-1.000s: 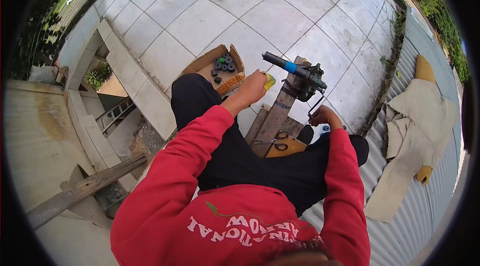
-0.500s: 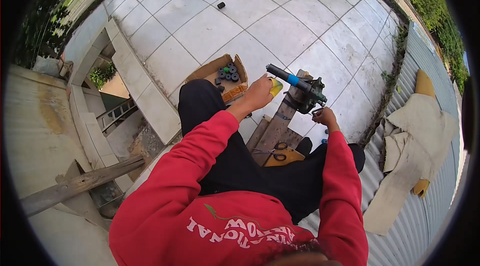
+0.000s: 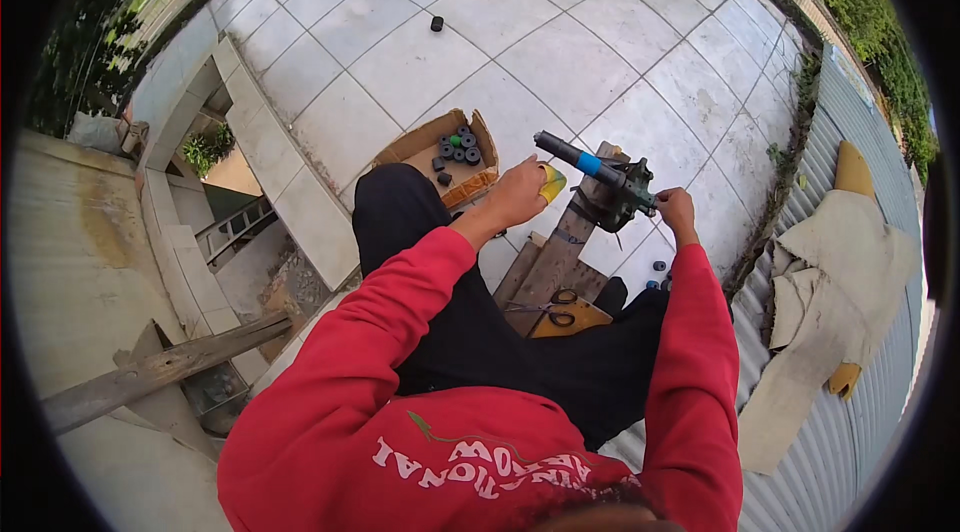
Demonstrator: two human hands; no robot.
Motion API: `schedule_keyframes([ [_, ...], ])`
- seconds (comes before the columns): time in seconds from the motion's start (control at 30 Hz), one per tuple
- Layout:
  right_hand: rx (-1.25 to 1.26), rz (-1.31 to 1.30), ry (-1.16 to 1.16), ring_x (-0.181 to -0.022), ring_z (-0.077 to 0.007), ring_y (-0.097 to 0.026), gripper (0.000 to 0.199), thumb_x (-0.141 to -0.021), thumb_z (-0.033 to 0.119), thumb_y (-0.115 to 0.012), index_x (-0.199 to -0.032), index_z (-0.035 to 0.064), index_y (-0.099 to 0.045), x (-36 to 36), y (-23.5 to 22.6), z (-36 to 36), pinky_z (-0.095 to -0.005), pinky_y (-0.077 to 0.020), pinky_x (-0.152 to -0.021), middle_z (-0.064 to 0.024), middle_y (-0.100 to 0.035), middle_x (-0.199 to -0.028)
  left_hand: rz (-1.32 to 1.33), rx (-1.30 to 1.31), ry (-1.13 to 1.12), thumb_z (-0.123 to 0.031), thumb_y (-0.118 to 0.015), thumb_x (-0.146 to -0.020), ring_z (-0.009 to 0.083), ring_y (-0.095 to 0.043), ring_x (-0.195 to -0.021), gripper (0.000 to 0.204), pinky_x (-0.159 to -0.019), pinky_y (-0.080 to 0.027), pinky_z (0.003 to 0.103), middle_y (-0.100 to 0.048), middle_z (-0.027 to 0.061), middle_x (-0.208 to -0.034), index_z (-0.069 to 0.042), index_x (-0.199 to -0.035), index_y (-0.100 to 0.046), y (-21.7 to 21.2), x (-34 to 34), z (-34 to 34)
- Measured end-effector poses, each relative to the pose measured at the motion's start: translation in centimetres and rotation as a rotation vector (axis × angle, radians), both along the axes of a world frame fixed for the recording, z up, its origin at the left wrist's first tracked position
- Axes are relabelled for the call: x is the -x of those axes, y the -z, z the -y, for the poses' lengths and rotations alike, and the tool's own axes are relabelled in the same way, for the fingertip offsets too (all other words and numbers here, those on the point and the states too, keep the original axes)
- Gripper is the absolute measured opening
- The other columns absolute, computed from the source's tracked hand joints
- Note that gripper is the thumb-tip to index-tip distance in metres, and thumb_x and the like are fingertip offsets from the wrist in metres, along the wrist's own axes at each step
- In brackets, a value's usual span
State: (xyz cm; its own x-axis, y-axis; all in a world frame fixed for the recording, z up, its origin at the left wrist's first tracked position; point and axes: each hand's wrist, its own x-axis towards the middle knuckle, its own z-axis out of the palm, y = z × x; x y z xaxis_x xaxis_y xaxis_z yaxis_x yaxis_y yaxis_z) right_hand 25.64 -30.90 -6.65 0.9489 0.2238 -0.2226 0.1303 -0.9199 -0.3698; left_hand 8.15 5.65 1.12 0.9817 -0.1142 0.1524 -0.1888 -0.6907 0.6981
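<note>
In the head view, the left hand (image 3: 512, 195) curls its fingers around a yellow-green piece (image 3: 552, 184); the right hand's (image 3: 677, 209) bunched fingers meet the right side of a dark machine (image 3: 625, 194), their exact hold unclear. The machine sits atop a wooden plank (image 3: 551, 270), over a pale tiled floor (image 3: 560, 52) beside corrugated sheeting (image 3: 835, 122). Counted: one pair of scissors (image 3: 562, 319), one cardboard box (image 3: 477, 185) of clustered black rollers (image 3: 472, 156), one black cylinder (image 3: 437, 24) well apart.

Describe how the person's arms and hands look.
The left hand and right hand are bare, without gloves. The left sleeve and right sleeve are long and red with no visible markings, and end close to the hands. No cables show on either arm.
</note>
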Motion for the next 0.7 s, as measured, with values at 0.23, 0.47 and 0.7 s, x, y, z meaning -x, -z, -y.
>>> schedule_keyframes([
  [0.23,-0.088,0.114,0.011,-0.073,-0.0249,-0.074,0.024,-0.080,0.021,-0.080,-0.099,0.0058,-0.081,-2.0,-2.1,1.0,-0.0355,-0.0556,-0.070,-0.0154,-0.076,-0.084,-0.017,0.003,0.042,0.000,-0.059,-0.076,0.0502,-0.063,-0.100,0.016,-0.117,-0.042,0.046,-0.067,0.0309,-0.097,0.009,-0.088,-0.063,-0.7,-0.1,0.2],
  [0.47,-0.144,0.199,0.029,-0.073,-0.0233,-0.073,0.026,-0.082,0.018,-0.081,-0.102,0.0019,-0.079,-3.5,-7.7,0.4,-0.0347,-0.0536,-0.068,-0.0168,-0.076,-0.084,0.046,0.056,-0.003,0.000,-0.057,-0.077,0.0483,-0.063,-0.095,0.011,-0.121,-0.037,0.047,-0.066,0.0307,-0.096,0.007,-0.084,-0.062,-1.3,0.2,0.4],
  [0.7,-0.203,0.271,0.062,-0.069,-0.0275,-0.070,0.024,-0.083,0.019,-0.079,-0.101,0.0026,-0.078,-2.0,-13.8,0.7,-0.0381,-0.0522,-0.066,-0.0170,-0.074,-0.081,0.092,0.087,0.035,0.000,-0.058,-0.078,0.0527,-0.060,-0.090,0.008,-0.116,-0.042,0.049,-0.062,0.0317,-0.088,0.008,-0.079,-0.057,-1.5,-0.2,0.4],
])
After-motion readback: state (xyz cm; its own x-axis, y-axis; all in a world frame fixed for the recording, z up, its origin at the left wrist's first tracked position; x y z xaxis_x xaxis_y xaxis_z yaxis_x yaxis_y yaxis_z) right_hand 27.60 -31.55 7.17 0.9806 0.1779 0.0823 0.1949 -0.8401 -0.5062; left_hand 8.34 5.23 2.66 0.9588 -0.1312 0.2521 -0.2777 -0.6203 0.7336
